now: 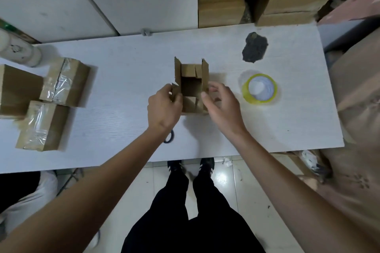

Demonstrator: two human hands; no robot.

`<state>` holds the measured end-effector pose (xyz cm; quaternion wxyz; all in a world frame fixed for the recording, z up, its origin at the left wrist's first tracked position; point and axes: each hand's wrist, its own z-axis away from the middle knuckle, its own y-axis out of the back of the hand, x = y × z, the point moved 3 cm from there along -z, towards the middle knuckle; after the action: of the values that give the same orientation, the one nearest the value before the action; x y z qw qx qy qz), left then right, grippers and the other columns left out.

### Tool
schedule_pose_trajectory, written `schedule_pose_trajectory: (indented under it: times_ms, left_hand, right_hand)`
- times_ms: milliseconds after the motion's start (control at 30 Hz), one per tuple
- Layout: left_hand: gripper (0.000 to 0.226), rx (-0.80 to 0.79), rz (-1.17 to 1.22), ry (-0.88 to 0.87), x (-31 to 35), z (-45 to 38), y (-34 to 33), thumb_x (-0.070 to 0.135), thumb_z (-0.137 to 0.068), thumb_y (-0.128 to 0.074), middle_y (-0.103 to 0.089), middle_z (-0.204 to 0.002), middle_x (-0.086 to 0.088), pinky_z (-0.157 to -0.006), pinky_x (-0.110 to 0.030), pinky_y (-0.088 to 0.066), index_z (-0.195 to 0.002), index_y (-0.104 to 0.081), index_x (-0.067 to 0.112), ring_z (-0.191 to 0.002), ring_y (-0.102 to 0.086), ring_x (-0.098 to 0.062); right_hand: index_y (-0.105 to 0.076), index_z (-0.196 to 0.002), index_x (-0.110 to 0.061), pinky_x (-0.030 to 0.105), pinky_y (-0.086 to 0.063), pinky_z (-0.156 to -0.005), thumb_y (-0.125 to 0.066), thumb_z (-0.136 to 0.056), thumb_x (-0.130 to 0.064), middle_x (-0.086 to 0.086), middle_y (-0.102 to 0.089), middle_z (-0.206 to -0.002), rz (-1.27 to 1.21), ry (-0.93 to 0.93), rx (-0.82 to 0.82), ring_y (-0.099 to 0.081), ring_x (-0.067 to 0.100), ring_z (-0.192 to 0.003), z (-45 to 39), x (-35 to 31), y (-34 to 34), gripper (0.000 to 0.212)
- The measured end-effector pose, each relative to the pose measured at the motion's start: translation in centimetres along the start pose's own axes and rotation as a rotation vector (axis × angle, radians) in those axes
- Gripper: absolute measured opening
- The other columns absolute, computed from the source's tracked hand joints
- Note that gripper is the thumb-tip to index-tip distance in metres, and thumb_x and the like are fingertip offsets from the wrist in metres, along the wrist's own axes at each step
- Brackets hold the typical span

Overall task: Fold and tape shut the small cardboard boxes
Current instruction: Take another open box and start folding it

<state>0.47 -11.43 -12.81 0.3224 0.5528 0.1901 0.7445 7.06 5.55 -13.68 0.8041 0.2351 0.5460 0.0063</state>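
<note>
currently the open cardboard box (191, 86) stood at the centre of the white table (123, 109), its long flaps upright and its short flaps partly turned in. the left hand (164, 107) pinched the near-left flap between thumb and curled fingers. the right hand (221, 102) sat at the near-right flap with fingers loosely curled; whether it gripped the flap or only touched it could not be told. the box appeared light, empty and thin-walled, so it was judged likely to slide or buckle under uneven pressure. hold was best taken along the flap creases, both sides pressed together. the tape roll (259, 88) lay just right of the box, within reach. three taped boxes (61, 88) sat well apart at the left.
</note>
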Motion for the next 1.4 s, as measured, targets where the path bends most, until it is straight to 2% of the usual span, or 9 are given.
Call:
schedule_pose_trajectory:
  times_ms: [133,300,400,700,867,1000,1100,1200,1400]
  left_hand:
    - [0.012,-0.058,-0.009,0.081,-2.5,2.9,-1.6,0.033,-0.089,-0.053,-0.069,-0.088,0.005,-0.058,-0.052,-0.062,-0.092,-0.065,0.033,-0.076,-0.071,-0.028]
    - [0.011,-0.044,0.022,0.112,-4.5,4.4,-1.9,0.024,-0.094,-0.055,-0.066,-0.082,0.003,-0.063,-0.054,-0.062,-0.098,-0.065,0.022,-0.077,-0.069,-0.033]
    - [0.012,-0.047,0.055,0.163,-4.5,4.4,-1.5,0.019,-0.097,-0.058,-0.065,-0.080,0.002,-0.062,-0.051,-0.063,-0.102,-0.067,0.014,-0.070,-0.071,-0.033]
    - [0.025,-0.331,0.622,0.535,-1.5,6.9,-3.0,0.001,-0.092,-0.067,-0.073,-0.108,-0.020,-0.077,-0.043,-0.065,-0.115,-0.059,0.001,-0.085,-0.077,-0.034]
    - [0.022,-0.653,0.952,0.730,0.4,9.3,-3.6,0.011,-0.098,-0.067,-0.072,-0.121,-0.021,-0.099,-0.040,-0.058,-0.116,-0.066,-0.002,-0.105,-0.074,-0.033]
    - [0.019,-0.301,0.200,0.066,0.5,7.5,-1.0,0.023,-0.091,-0.074,-0.076,-0.087,-0.004,-0.070,-0.019,-0.053,-0.105,-0.067,0.010,-0.078,-0.070,-0.017]
    - [0.060,-0.093,-0.528,-0.625,0.7,4.8,0.0,0.047,-0.077,-0.077,-0.059,-0.117,0.003,-0.089,-0.031,-0.043,-0.129,-0.058,0.025,-0.106,-0.051,-0.022]
    - [0.061,-0.352,-0.931,-0.731,-0.6,2.7,-2.2,0.050,-0.080,-0.074,-0.066,-0.117,0.003,-0.092,-0.040,-0.046,-0.135,-0.058,0.029,-0.117,-0.052,-0.028]
    - [0.017,-0.167,-0.983,-0.705,1.8,3.4,-5.0,0.021,-0.091,-0.068,-0.066,-0.066,-0.002,-0.059,-0.034,-0.037,-0.075,-0.069,0.016,-0.087,-0.055,-0.031]
  right_hand:
    - [-0.055,-0.138,-0.024,0.032,-0.049,-0.092,-0.075,-0.084,-0.052,-0.009,-0.053,-0.123,0.238,-0.036,-0.008,-0.057,0.011,-0.113,3.1,2.2,-1.6,0.063]
    - [-0.062,-0.079,-0.008,0.031,-0.045,-0.065,-0.066,-0.083,-0.016,-0.006,-0.058,-0.070,0.180,-0.042,0.130,-0.049,0.010,-0.063,3.3,3.4,-1.1,0.009]
    - [-0.036,-0.064,-0.011,0.031,-0.022,-0.055,-0.057,-0.084,-0.007,-0.009,-0.031,-0.055,-0.022,-0.198,0.097,-0.023,0.010,-0.057,2.7,5.0,-0.2,0.030]
    - [-0.066,-0.131,-0.018,0.008,-0.044,-0.085,-0.059,-0.098,-0.010,-0.012,-0.072,-0.104,0.145,0.144,-0.031,-0.062,-0.001,-0.096,-0.5,2.4,1.4,0.035]
    - [-0.060,-0.140,-0.022,0.027,-0.038,-0.107,-0.053,-0.097,-0.022,-0.009,-0.070,-0.127,0.266,0.345,0.071,-0.056,0.020,-0.123,-3.8,0.9,4.1,0.044]
    - [-0.067,-0.112,-0.013,0.046,-0.047,-0.090,-0.050,-0.086,-0.022,0.007,-0.068,-0.112,0.620,0.205,0.320,-0.055,0.038,-0.111,-4.1,4.1,10.1,0.032]
    - [-0.064,-0.122,-0.013,0.046,-0.041,-0.096,-0.065,-0.086,-0.036,0.011,-0.067,-0.118,0.960,0.023,0.067,-0.056,0.038,-0.116,-3.5,6.8,10.6,0.043]
    - [-0.065,-0.125,-0.012,0.044,-0.037,-0.101,-0.064,-0.091,-0.040,0.011,-0.069,-0.116,1.206,0.074,-0.075,-0.058,0.035,-0.118,-2.7,8.6,9.9,0.044]
    - [-0.065,-0.097,-0.016,0.041,-0.031,-0.082,-0.065,-0.097,-0.033,0.005,-0.065,-0.081,0.808,0.064,0.206,-0.059,0.035,-0.090,-1.0,7.4,10.2,0.017]
